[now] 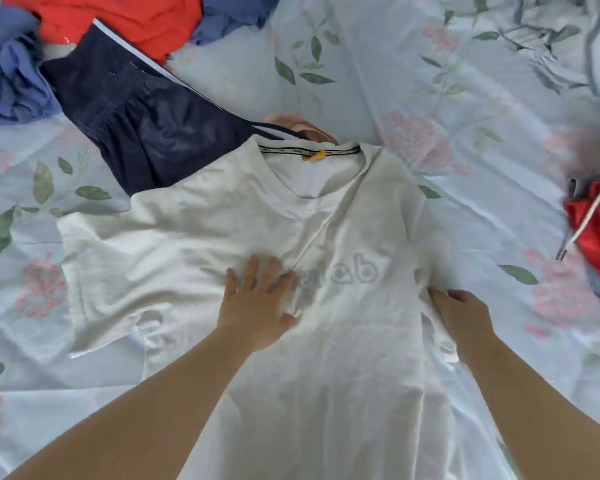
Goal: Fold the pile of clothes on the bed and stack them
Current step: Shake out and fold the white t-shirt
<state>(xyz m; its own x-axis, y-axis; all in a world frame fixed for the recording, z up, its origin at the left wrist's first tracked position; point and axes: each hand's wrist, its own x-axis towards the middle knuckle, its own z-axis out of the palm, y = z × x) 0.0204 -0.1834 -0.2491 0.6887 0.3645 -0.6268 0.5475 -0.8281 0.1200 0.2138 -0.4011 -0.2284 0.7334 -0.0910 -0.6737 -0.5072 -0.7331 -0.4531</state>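
A white T-shirt is lying face up across the floral bed sheet, with its collar pointing away and an orange tag showing inside the neck. Its grey chest lettering is creasing over on one half. Its right side is lying folded inward, while its left sleeve is spreading flat. Navy shorts with a white side stripe are lying crumpled just beyond the shirt's left shoulder, with one end tucking under the collar. An orange-red garment and a blue garment are bunching together at the far left. A shiny red garment with a white drawstring is sitting well apart at the right edge.
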